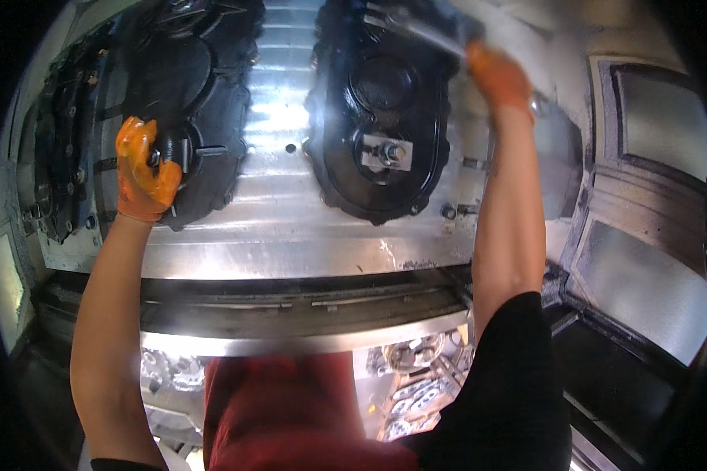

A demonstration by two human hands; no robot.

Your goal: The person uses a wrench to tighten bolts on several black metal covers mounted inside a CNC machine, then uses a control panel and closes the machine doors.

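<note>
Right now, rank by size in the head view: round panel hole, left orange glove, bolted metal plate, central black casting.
1. Central black casting
2. Left orange glove
3. Bolted metal plate
4. Round panel hole

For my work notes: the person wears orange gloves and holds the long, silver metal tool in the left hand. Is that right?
Wrong hand: the head view shows the long, silver metal tool in the orange-gloved right hand, not the orange-gloved left hand.
</note>
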